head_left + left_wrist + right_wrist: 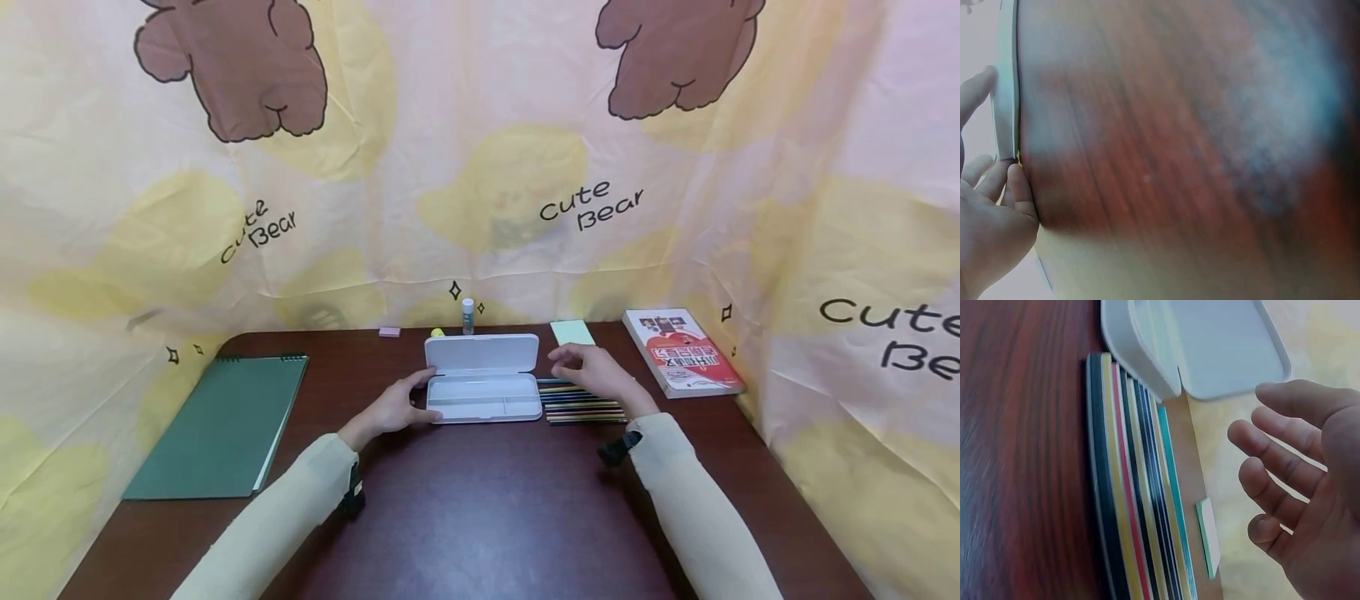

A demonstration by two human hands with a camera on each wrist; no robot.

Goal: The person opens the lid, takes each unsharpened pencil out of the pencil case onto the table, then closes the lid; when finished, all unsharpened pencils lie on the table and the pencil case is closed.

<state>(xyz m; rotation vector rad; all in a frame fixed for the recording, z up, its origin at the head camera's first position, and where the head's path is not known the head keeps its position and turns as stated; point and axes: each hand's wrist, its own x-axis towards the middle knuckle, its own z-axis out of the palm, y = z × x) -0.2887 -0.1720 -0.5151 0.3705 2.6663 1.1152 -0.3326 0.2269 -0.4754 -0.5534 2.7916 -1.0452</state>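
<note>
A white pencil case (pixel 480 398) lies with its lid (pixel 482 354) raised, and its divided tray holds nothing. My left hand (pixel 393 406) grips the case's left end, thumb at the near corner and fingers towards the hinge. In the left wrist view the thumb (pixel 977 90) touches the case's side wall (pixel 1006 94). My right hand (pixel 592 371) hovers over the far part of a row of colored pencils (pixel 583 406), right of the case. Its fingers are loosely bent with nothing between them. The pencils (pixel 1141 487) lie side by side against the case's right end.
A green spiral pad (pixel 217 425) lies at the left, a thick book (pixel 682 352) at the back right. Behind the case are a glue stick (pixel 468 318), a small yellow object (pixel 437 332), a pink eraser (pixel 389 332) and pale green notes (pixel 572 332). Printed cloth (pixel 480 167) borders the table.
</note>
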